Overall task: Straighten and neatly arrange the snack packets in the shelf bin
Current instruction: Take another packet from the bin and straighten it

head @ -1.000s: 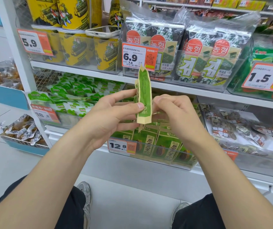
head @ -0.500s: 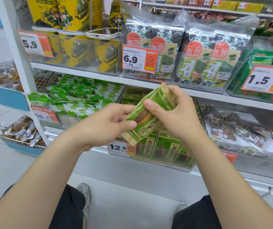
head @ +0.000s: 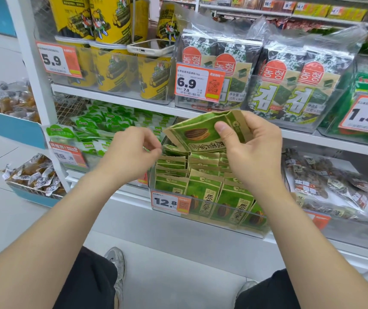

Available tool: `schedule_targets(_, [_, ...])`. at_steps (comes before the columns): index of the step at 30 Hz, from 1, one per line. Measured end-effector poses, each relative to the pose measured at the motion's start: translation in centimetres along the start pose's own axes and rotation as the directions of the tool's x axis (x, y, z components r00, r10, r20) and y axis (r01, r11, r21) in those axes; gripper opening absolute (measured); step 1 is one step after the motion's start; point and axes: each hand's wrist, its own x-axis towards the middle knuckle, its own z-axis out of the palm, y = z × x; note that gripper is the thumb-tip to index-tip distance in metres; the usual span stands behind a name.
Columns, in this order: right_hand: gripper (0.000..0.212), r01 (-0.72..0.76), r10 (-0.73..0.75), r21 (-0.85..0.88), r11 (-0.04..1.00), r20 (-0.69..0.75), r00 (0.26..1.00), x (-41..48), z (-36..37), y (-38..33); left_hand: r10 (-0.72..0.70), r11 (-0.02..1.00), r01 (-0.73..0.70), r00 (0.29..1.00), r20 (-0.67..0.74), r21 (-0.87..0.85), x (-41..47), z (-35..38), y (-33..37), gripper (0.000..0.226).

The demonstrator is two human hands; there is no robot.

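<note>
Right hand (head: 252, 150): pinches one green packet (head: 201, 132) at its right end, thumb on the printed face, other fingers behind. The packet is in the air above the far part of the bin (head: 214, 219), turned on its side with the print running sideways. It is not yet seated.

Left hand (head: 131, 152): fingers curled, just beside the packet's left corner. I cannot tell whether it touches the packet or holds anything.

Bin: the front row (head: 218, 201) stands upright, faces outward, packets close together behind the clear wall and the price tag (head: 170, 202). I judge that row acceptable. The back rows (head: 174, 166) show their tops only; they sit in lines but at slightly uneven heights and angles, and my right hand hides the right side.

Assessment: the task looks well advanced. Outstanding, by my judgement: turn the held packet upright, face forward, slot it into a back row, then level those tops. The bin sits on the lower shelf (head: 201, 244), near its front edge.
</note>
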Motion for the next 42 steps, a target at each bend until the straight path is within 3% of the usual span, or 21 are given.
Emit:
schedule_targets(4, [0.01,0.065,-0.057,-0.112,0.992,0.069,0.996,0.4,0.9,0.4,0.108,0.969,-0.163,0.955,0.276,0.184,0.2,0.8,-0.3,0.013])
schedule_targets(7, [0.01,0.102,-0.083,-0.127,0.987,0.147,0.986,0.8,1.3,0.7,0.09,0.951,-0.191,0.924,0.371,0.243,0.3,0.9,-1.1,0.018])
schedule_targets(11, [0.015,0.229,-0.135,-0.241,0.943,0.35,0.927,1.1,2.0,1.0,0.101,0.955,-0.191,0.93,0.354,0.229,0.4,1.5,-2.8,0.016])
schedule_targets(13, [0.019,0.319,-0.152,-0.282,0.905,0.488,0.86,1.0,3.3,1.2,0.118,0.959,-0.192,0.938,0.327,0.206,0.3,2.0,-3.0,0.011])
schedule_targets(17, [0.05,0.483,-0.023,-0.458,0.746,0.707,0.706,0.9,6.0,0.8,0.142,0.94,-0.227,0.94,0.311,0.255,0.4,2.5,-2.9,0.009])
schedule_targets(20, [0.027,0.499,-0.067,-0.534,0.683,0.634,0.771,1.7,6.8,-0.3,0.16,0.92,-0.26,0.932,0.325,0.294,0.7,2.2,-3.0,0.013])
schedule_targets(22, [0.014,0.47,-0.022,-0.573,0.672,0.618,0.786,2.2,7.4,-0.6,0.157,0.908,-0.265,0.933,0.324,0.324,0.8,2.0,-3.3,0.013])
schedule_targets(26, [0.011,0.544,0.174,-0.618,0.568,0.736,0.655,2.0,9.0,0.5,0.125,0.949,-0.216,0.927,0.355,0.23,0.8,1.8,-4.4,0.01])
schedule_targets(32, [0.02,0.406,0.168,-0.525,0.748,0.742,0.649,2.5,7.4,0.9,0.149,0.963,-0.222,0.912,0.382,0.153,0.6,1.9,-4.5,0.008])
schedule_targets(35, [0.013,0.506,0.122,-0.561,0.655,0.739,0.663,1.8,8.2,1.1,0.164,0.955,-0.242,0.913,0.374,0.173,0.7,2.0,-4.4,0.012])
schedule_targets(38, [0.02,0.485,0.044,-0.586,0.649,0.665,0.745,2.0,8.8,1.4,0.197,0.955,-0.253,0.93,0.31,0.151,0.9,1.9,-3.9,0.014])
schedule_targets(39, [0.019,0.479,0.053,-0.583,0.656,0.668,0.742,2.1,8.9,1.7,0.195,0.957,-0.248,0.936,0.293,0.154,0.9,1.9,-3.8,0.013])
schedule_targets(42, [0.009,0.481,0.169,-0.552,0.681,0.758,0.631,1.8,9.0,1.9,0.136,0.965,-0.203,0.929,0.345,0.168,0.6,1.9,-3.8,0.009])
